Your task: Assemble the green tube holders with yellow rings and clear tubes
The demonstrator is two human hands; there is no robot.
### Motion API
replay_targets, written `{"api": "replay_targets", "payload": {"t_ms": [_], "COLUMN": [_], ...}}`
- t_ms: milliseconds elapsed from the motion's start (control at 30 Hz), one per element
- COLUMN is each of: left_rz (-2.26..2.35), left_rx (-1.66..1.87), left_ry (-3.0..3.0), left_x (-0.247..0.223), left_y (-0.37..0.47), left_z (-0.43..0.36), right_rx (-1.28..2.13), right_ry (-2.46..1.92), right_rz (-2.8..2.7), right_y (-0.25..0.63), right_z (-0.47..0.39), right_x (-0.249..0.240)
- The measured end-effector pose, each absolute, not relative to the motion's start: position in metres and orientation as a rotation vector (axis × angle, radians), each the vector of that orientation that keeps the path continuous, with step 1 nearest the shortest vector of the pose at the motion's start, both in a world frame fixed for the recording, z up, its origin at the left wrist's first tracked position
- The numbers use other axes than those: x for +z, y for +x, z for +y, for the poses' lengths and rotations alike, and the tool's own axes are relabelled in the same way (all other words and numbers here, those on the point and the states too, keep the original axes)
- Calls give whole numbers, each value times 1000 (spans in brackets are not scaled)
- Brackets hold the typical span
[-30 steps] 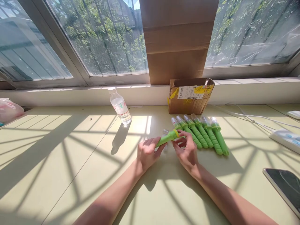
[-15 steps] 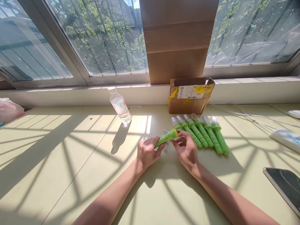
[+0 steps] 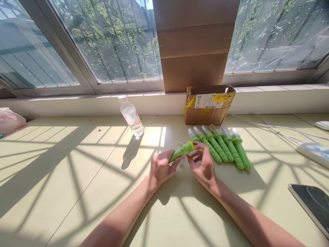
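My left hand [image 3: 161, 166] is closed around the lower part of a green torch-shaped stick [image 3: 180, 152], which slants up to the right. The stick's wide end has a yellow ring [image 3: 191, 145] and no clear cap shows on it. My right hand [image 3: 203, 163] is at that ringed end, with curled fingers and thumb around its edge; the exact contact is partly hidden. Behind and below the stick, small clear pieces [image 3: 181, 162] are partly covered. To the right of my right hand, several similar green sticks [image 3: 218, 145] with clear caps lie side by side.
A clear water bottle [image 3: 132, 118] stands at left of centre. An open cardboard box [image 3: 205, 115] sits at the back by the sill. On the right are white cables [image 3: 280, 127], a power strip [image 3: 315, 151] and a phone [image 3: 312, 206]. A pinkish plastic bag [image 3: 11, 120] lies far left.
My right hand has shifted slightly left and its thumb has dropped a little from the ringed end. My left hand and the green stick stay almost in place.
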State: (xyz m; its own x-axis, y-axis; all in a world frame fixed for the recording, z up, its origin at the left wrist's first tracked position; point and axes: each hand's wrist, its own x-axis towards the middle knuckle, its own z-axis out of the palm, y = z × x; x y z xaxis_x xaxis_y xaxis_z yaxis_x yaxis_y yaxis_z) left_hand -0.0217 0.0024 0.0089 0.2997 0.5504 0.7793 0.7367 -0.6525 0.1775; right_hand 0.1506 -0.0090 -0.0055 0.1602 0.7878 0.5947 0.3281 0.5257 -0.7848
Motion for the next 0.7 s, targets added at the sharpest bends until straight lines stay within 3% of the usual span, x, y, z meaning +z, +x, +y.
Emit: {"api": "replay_targets", "payload": {"t_ms": [700], "left_rz": [-1319], "left_rx": [-1313], "left_ry": [-2603], "left_x": [7], "left_y": [-23], "left_z": [3], "right_rx": [304], "right_ry": [-1036], "right_rz": [-1460], "right_y": [154], "right_z": [-9], "right_x": [-12]}}
